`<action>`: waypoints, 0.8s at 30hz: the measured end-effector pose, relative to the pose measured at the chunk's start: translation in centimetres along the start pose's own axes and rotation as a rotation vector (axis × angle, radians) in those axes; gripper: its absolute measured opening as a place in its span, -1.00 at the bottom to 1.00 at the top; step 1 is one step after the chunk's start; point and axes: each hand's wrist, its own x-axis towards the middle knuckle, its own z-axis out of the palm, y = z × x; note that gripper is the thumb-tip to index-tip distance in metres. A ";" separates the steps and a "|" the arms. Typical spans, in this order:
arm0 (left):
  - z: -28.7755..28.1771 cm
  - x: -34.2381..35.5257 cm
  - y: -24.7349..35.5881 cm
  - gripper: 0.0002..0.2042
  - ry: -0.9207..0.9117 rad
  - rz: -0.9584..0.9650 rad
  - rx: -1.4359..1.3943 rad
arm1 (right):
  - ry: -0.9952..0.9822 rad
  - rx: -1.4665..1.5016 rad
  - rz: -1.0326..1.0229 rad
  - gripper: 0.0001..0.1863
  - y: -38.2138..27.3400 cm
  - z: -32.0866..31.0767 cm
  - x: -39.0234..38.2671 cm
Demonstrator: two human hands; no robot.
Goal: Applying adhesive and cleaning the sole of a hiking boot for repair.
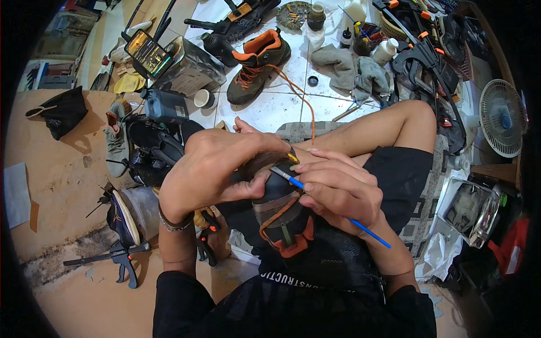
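Observation:
A dark boot (277,205) with orange lining and an orange lace lies in my lap, its toe pointing away from me. My left hand (220,160) is closed around its toe end, thumb pressed on the near side and fingers over the far side. Between finger and thumb, my right hand (344,186) pinches a thin blue-handled paintbrush (369,232). The brush's tip meets the boot's toe area, close to my left thumb. A small yellow patch shows at the toe edge beside the right fingertips. My left fingers partly hide the toe and sole.
A matching boot (256,65) stands on the white tiles ahead, its orange lace trailing toward me. Grey rags (349,70), bottles and an ashtray (293,15) lie beyond. At the left are a phone (147,52) on a holder, shoes and a clamp (121,260); a fan (501,118) stands right.

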 end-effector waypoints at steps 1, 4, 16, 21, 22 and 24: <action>0.1 -0.2 -0.1 -0.64 0.001 -0.003 0.001 | 0.000 0.003 -0.001 -0.73 0.2 0.0 0.0; 1.0 -0.7 -1.1 -0.63 0.064 0.047 0.041 | 0.024 0.029 -0.021 -0.74 0.7 0.3 -0.1; 1.1 -1.1 -2.4 -0.65 0.160 0.119 -0.016 | 0.089 0.057 -0.030 -0.74 1.3 1.0 0.1; 1.3 -0.9 -3.3 -0.66 0.239 0.123 -0.087 | 0.011 -0.016 -0.092 -0.75 1.5 1.6 1.0; 1.4 -0.8 -3.6 -0.66 0.241 0.125 -0.086 | 0.010 -0.017 -0.094 -0.75 1.7 1.5 1.0; 1.4 -0.7 -4.2 -0.65 0.217 0.068 -0.190 | 0.077 -0.105 0.017 -0.75 2.4 1.5 0.7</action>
